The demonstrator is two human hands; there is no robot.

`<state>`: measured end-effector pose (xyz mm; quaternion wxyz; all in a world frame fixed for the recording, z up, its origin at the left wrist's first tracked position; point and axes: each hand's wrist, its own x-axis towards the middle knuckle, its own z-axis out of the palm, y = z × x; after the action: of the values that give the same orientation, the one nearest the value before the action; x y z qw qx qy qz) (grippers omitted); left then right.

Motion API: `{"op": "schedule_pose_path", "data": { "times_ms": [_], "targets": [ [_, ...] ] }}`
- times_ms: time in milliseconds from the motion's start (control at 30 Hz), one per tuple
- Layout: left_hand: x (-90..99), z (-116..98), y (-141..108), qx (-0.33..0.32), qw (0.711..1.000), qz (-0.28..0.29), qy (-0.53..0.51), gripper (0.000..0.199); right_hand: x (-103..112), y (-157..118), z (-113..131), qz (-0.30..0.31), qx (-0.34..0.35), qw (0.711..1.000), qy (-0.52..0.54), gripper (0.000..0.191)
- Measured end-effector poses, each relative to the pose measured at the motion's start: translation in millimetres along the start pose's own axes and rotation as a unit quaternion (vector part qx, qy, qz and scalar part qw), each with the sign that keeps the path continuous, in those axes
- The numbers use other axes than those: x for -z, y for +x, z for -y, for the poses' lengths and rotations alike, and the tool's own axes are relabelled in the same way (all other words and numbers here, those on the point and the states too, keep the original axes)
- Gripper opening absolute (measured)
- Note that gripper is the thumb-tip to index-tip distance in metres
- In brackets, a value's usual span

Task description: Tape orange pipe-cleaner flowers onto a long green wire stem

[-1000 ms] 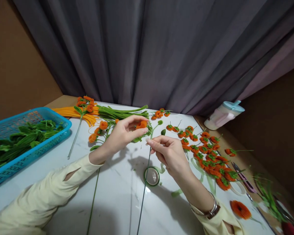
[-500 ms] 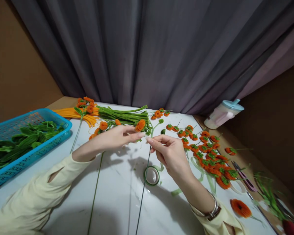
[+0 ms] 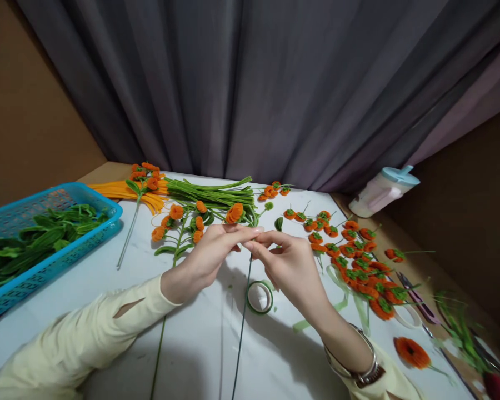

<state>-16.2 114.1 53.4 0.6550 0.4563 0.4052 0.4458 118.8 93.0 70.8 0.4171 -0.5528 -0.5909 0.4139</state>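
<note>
Both hands meet over the middle of the table. My left hand [image 3: 212, 247] is closed, its fingertips pressed to the top of a long dark green wire stem [image 3: 242, 325]. Pinching the same stem from the other side is my right hand [image 3: 289, 261]. Just above the fingers sit an orange chenille flower [image 3: 234, 213] and a small green bud [image 3: 269, 205]; the joint itself is hidden by the fingers. Below the hands lies a roll of green tape [image 3: 270, 299]. Left of it, a finished-looking flower spray [image 3: 179, 236] with several orange blooms lies partly under my left wrist.
A blue basket [image 3: 83, 236] of green leaves stands at left. Green chenille stems [image 3: 212, 194] and orange strips [image 3: 120, 191] lie at the back. Many orange flower heads [image 3: 358, 264] spread at right, near pink-handled scissors [image 3: 425, 308] and a lidded cup [image 3: 381, 191].
My left hand has moved slightly down and right, bringing its fingers together against my right hand at the stem. The spray beneath it shows more now.
</note>
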Motion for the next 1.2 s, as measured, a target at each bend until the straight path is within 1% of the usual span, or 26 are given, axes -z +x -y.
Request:
{"op": "schedule_pose_path", "data": {
  "times_ms": [67,167,267,367,467,567,633,700,867,967,1067,1133,1200],
  "targets": [
    [-0.5,-0.9,0.7,-0.015,1.000,-0.006,0.005,0.017,3.0,1.4,1.1,0.023,-0.012,1.000,0.010,0.018],
    [-2.7,-1.8,0.3,-0.033,0.999,-0.014,0.020,0.017,10.6,5.1,3.5,0.078,-0.041,0.995,0.042,0.017],
    [-4.1,-0.8,0.0,-0.060,0.997,-0.015,0.034,0.018,17.9,9.2,4.8,0.125,-0.058,0.989,0.049,0.018],
    [-4.1,1.7,0.2,-0.078,0.996,-0.010,0.052,0.020,22.3,11.9,5.0,0.146,-0.050,0.987,0.046,0.017],
    [-3.7,3.6,0.4,-0.090,0.992,-0.036,0.079,0.019,25.6,12.4,5.6,0.144,-0.050,0.988,0.037,0.012],
    [-4.5,3.5,0.5,-0.092,0.987,-0.076,0.110,0.018,31.4,11.7,8.2,0.147,-0.037,0.988,-0.011,0.010],
    [-5.5,3.0,0.5,-0.095,0.984,-0.088,0.120,0.018,37.0,11.3,11.1,0.149,-0.013,0.986,-0.075,0.009],
    [-6.4,3.2,0.6,-0.101,0.984,-0.089,0.120,0.018,43.8,10.8,14.5,0.149,0.013,0.979,-0.141,0.013],
    [-5.2,6.4,2.4,-0.105,0.982,-0.083,0.131,0.021,65.5,7.3,18.5,0.136,0.054,0.958,-0.248,0.036],
    [-3.4,7.1,3.4,-0.109,0.981,-0.080,0.138,0.021,80.9,4.6,14.2,0.117,0.060,0.958,-0.256,0.046],
    [-2.5,5.9,3.7,-0.107,0.981,-0.081,0.138,0.022,96.9,5.5,7.5,0.043,0.076,0.960,-0.267,0.050],
    [-2.0,5.0,4.1,-0.101,0.983,-0.082,0.130,0.021,108.0,10.3,3.9,-0.009,0.086,0.945,-0.315,0.051],
    [-1.1,4.4,4.8,-0.094,0.985,-0.080,0.122,0.021,119.4,18.8,0.4,-0.031,0.084,0.923,-0.375,0.049]
  ]
}}
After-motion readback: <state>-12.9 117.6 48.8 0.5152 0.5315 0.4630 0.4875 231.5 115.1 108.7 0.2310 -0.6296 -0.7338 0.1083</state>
